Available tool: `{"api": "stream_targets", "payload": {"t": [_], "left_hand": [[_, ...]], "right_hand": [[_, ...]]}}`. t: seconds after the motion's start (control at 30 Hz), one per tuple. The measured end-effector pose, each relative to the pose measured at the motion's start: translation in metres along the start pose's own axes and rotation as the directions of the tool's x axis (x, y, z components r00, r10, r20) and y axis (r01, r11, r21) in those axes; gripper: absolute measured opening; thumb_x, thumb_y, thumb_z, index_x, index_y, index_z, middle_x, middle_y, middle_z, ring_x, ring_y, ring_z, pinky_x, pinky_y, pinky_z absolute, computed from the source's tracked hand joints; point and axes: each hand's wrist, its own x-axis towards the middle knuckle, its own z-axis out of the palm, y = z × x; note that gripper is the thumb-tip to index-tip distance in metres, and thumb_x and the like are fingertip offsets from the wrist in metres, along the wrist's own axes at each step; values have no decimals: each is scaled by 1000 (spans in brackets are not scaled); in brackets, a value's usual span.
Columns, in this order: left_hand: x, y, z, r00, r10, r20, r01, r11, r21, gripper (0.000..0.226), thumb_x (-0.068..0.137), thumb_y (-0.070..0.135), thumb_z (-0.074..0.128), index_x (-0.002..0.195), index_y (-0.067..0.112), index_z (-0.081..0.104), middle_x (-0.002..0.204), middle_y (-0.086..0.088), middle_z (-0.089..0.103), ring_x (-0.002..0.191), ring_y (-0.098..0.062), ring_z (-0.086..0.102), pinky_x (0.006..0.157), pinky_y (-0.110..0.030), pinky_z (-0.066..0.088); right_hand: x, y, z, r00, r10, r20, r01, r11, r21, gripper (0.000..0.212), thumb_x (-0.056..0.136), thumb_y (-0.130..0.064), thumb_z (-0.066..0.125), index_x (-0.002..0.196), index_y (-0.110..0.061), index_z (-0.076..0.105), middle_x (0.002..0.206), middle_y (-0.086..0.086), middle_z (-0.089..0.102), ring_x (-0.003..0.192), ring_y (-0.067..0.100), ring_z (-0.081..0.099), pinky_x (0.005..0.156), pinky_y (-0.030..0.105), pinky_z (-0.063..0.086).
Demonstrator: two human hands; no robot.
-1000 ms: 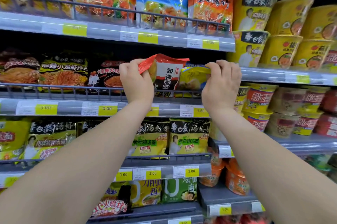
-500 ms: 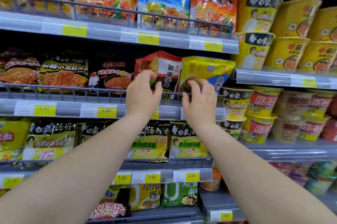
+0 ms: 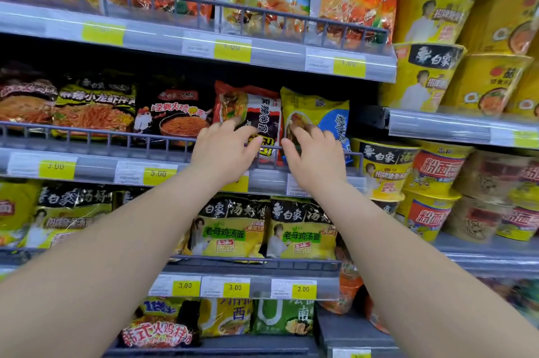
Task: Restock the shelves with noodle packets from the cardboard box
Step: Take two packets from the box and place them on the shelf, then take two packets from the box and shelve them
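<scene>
Red packet (image 3: 236, 101) and yellow packet (image 3: 318, 106) are standing upright, touching each other, behind the rail (image 3: 102, 136) at the right end of the middle shelf (image 3: 93, 166). Left hand (image 3: 224, 150) is pressing spread, relaxed fingers on the red one. Right hand (image 3: 316, 159) is doing likewise on the yellow. Neither is gripping.

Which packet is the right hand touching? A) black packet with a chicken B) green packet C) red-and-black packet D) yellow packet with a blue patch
D: the right hand has its fingers on the yellow packet, beside the red packet that the left hand touches.
</scene>
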Motion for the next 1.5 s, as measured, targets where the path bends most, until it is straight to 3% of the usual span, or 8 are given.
{"api": "stream_targets", "payload": {"t": [0.13,0.33,0.63,0.87,1.0,1.1,1.33,1.5], "left_hand": [[-15,-3,-8,995,23,-96,-33,994,-104,43,96,44,41,132,25,53,146,-4,42,133,-26,36,109,-41,26],[-59,4,-27,984,92,-151,-125,964,-233,32,95,34,48,121,20,60,126,1,57,118,-22,48,99,-36,35],[-181,31,-18,989,140,45,-103,875,-474,28,90,35,55,115,23,63,118,1,60,115,-19,51,97,-30,36],[-290,68,-2,916,262,304,-67,847,-527,34,92,38,54,123,26,56,125,2,55,118,-20,48,96,-33,40],[-325,111,0,865,342,367,-87,823,-562,34,93,36,54,125,26,54,131,3,53,123,-18,46,100,-34,38],[-343,163,2,839,384,385,-89,795,-600,35,92,35,56,125,25,55,130,2,53,123,-18,47,99,-34,40],[-374,306,21,810,425,405,-83,766,-637,34,90,30,60,123,22,58,126,0,56,118,-20,50,92,-28,38],[-403,394,53,770,432,469,-45,771,-636,34,91,32,57,125,24,56,126,1,56,118,-20,49,93,-32,39]], "right_hand": [[-9,3,2,997,-23,-76,27,999,47,44,95,-44,41,126,-17,57,123,10,56,114,33,48,107,49,30],[-51,-6,-24,994,-23,-106,40,987,156,34,91,-33,50,113,-10,62,112,7,60,108,27,51,97,41,39],[-190,-31,-63,992,122,-17,-117,977,176,26,88,-27,56,103,-6,63,100,12,61,101,32,52,88,45,42],[-322,-12,-92,952,243,189,-270,953,135,25,90,-26,55,106,-9,62,103,8,61,101,26,53,86,37,43],[-378,20,-120,906,347,242,-381,918,109,29,91,-27,53,114,-11,60,111,6,60,109,23,51,91,39,45],[-413,60,-145,876,417,242,-445,893,72,26,91,-28,54,111,-12,61,103,4,60,100,21,52,86,37,45],[-477,178,-204,828,482,286,-508,861,22,31,93,-28,52,118,-11,59,113,5,60,110,22,51,92,36,44],[-530,263,-227,774,522,358,-562,827,8,27,92,-26,53,114,-14,61,105,1,60,103,18,52,83,31,44]]}}
